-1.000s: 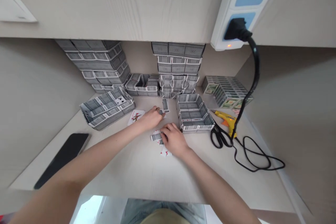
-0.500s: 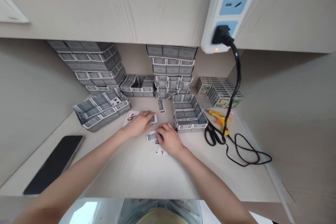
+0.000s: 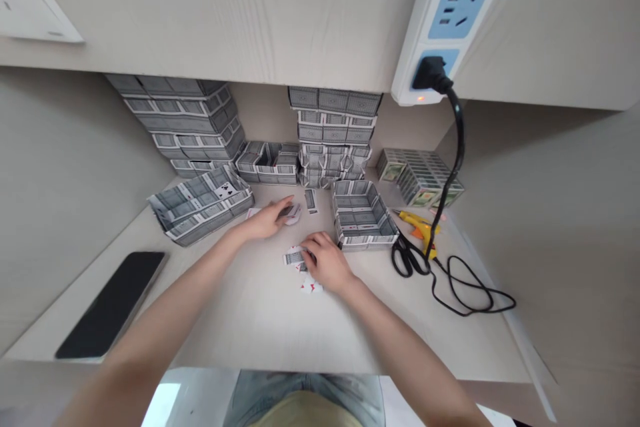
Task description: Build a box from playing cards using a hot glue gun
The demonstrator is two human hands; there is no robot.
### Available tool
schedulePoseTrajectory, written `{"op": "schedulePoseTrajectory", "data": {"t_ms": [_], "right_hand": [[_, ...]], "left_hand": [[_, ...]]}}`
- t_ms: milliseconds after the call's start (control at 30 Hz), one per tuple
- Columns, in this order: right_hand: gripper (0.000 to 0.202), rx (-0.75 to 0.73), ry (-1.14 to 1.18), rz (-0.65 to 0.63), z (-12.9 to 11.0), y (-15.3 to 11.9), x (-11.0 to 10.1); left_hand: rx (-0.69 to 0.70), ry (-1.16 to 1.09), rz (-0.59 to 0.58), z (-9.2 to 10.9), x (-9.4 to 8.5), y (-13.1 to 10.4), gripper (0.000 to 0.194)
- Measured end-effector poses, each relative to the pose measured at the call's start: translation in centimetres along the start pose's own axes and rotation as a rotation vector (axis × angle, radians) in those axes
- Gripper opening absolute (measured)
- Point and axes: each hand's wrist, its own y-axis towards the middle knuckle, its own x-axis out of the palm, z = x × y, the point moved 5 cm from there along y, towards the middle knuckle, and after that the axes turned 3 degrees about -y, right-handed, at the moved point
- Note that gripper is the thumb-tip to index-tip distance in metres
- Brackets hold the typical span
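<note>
Near the middle of the table, my left hand [image 3: 266,221] has its thumb and forefinger around a small stack of playing cards [image 3: 293,215]. A bit of white card shows behind its wrist. Closer to me, my right hand [image 3: 327,261] curls its fingers over a little pile of cut playing card pieces [image 3: 293,257]; its fingertips touch the pile, partly hiding it. More white and red card pieces [image 3: 312,286] lie just below. One narrow grey folded card strip [image 3: 311,201] rests flat beyond both hands. Right of it stands an open tray made of folded cards [image 3: 367,238].
A long card box [image 3: 210,217] leans at the left, with stacked card boxes [image 3: 190,123] behind. On the left lies a black phone [image 3: 113,303]. Black-handled scissors [image 3: 404,257], a yellow glue gun [image 3: 423,230] and its cable are at right. A power strip [image 3: 450,27] hangs above.
My left hand has shifted on the cards, and the joker face that showed beside it is now mostly covered. My right hand stays at the cut pieces. The view has shifted slightly.
</note>
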Motion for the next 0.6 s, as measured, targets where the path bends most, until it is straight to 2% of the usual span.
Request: {"op": "schedulePoseTrajectory", "data": {"t_ms": [133,267,367,400,467,567,600], "right_hand": [[0.015,-0.038,0.011,0.139,-1.2,-0.2,-1.1],[0.014,-0.148,0.023,0.403,-2.7,-1.5,-3.3],[0.018,-0.160,0.002,0.599,-3.1,-2.4,-5.6],[0.019,-0.111,-0.009,0.654,-3.0,-2.5,-6.5],[0.017,0.078,-0.040,0.757,-2.0,-2.4,-8.7],[0.016,0.358,-0.016,0.993,0.7,-2.9,-12.9],[0.022,0.424,-0.008,1.048,1.9,-3.2,-14.2]], "left_hand": [[-0.009,0.111,0.036,0.8,0.2,-0.8,0.066],[-0.016,0.159,0.140,1.6,0.1,-1.8,0.070],[-0.019,0.158,0.214,1.8,0.4,-2.2,0.060],[-0.015,0.162,0.245,1.8,0.6,-2.3,0.055],[0.005,0.177,0.314,1.9,0.7,-2.5,0.044],[0.058,0.193,0.403,2.2,0.5,-2.9,0.033],[0.076,0.191,0.420,2.3,0.4,-3.1,0.031]]}}
